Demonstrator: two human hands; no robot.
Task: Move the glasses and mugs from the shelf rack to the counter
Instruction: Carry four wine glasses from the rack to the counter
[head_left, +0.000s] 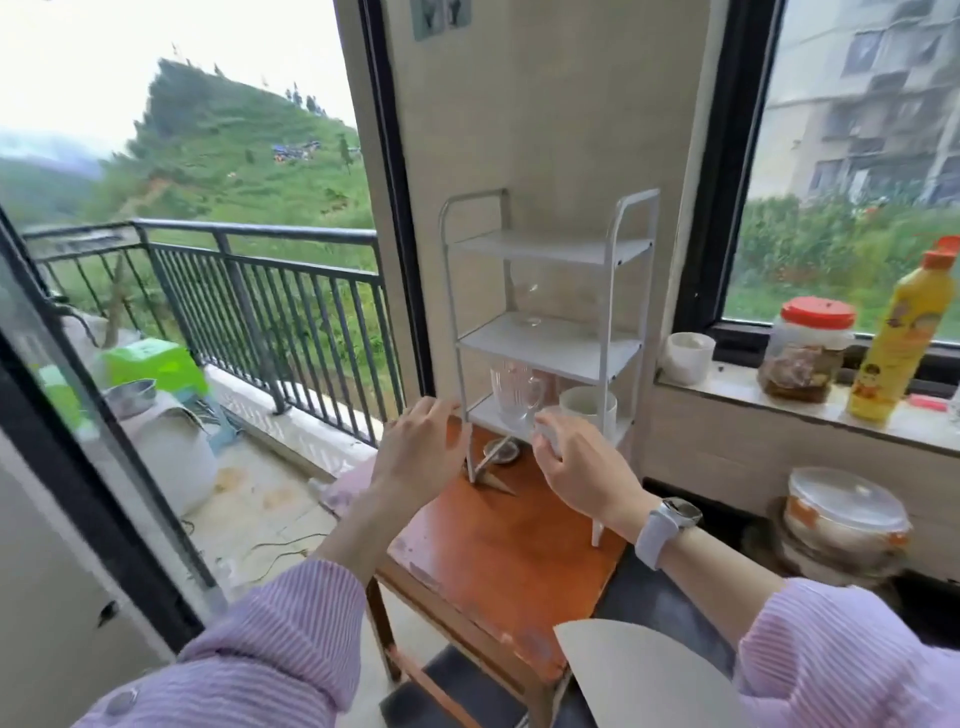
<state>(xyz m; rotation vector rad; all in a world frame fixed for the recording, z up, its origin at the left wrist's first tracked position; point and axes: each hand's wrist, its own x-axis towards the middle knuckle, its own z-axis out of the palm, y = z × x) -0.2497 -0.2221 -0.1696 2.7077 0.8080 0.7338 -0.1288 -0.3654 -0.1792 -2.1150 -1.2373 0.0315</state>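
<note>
Fingers of the left hand (422, 448) hang loosely spread, holding nothing, beside the white three-tier metal shelf rack (545, 332); the right hand (582, 457) curls loosely, grip unclear. Ribbed clear glass mug (514, 391) and white ceramic mug (589, 408) sit on the bottom tier, rack on a worn orange wooden table (498, 540). White cup (688, 357) on the stone window counter (810, 410); balcony railing (249, 291) left.

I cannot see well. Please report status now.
Both hands open, empty, near bottom shelf. Glass mug, white mug on rack. Nothing blocking.
</note>
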